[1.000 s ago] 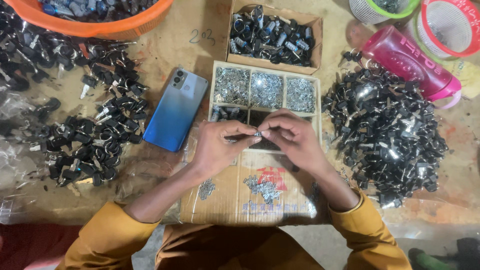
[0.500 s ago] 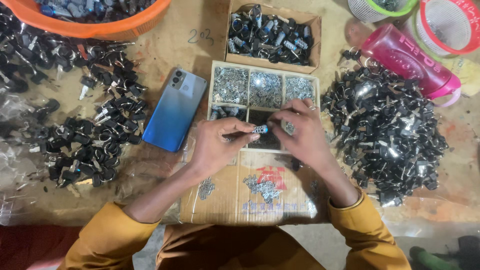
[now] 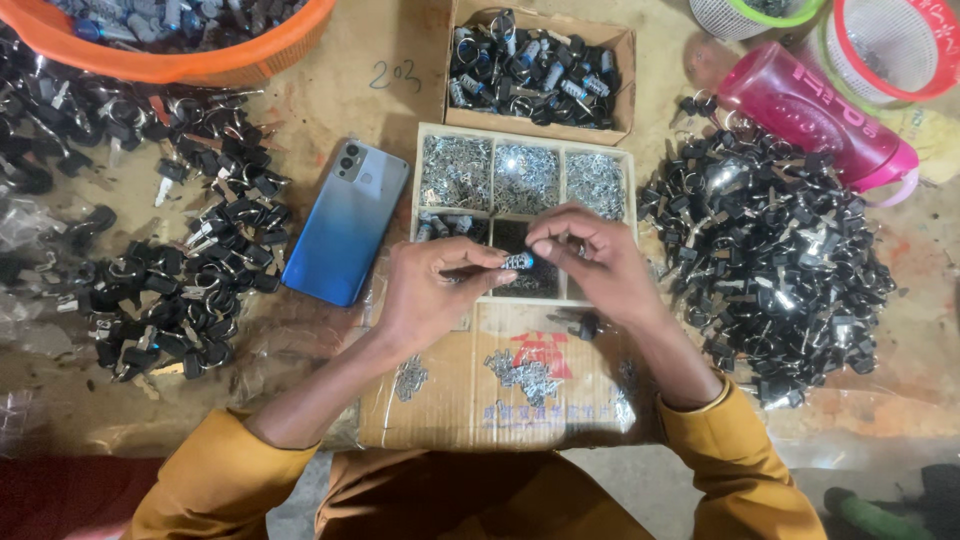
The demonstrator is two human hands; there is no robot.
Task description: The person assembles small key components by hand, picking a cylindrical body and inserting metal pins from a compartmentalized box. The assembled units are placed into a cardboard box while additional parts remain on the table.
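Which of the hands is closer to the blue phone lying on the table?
Left. The left hand is just right of the blue phone, almost beside it; the right hand is farther right, over the compartment tray.

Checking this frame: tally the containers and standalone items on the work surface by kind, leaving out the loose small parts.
Orange basin: 1
Cardboard box: 1
Compartment tray: 1
Mesh baskets: 2
Pink bottle: 1
Blue phone: 1
Small metal cylinder held between left hand and right hand: 1
Total: 8

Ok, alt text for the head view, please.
Left hand and right hand pinch a small silver metal cylinder above a divided wooden tray of tiny silver parts. A blue smartphone lies left; heaps of black-headed keys flank both sides.
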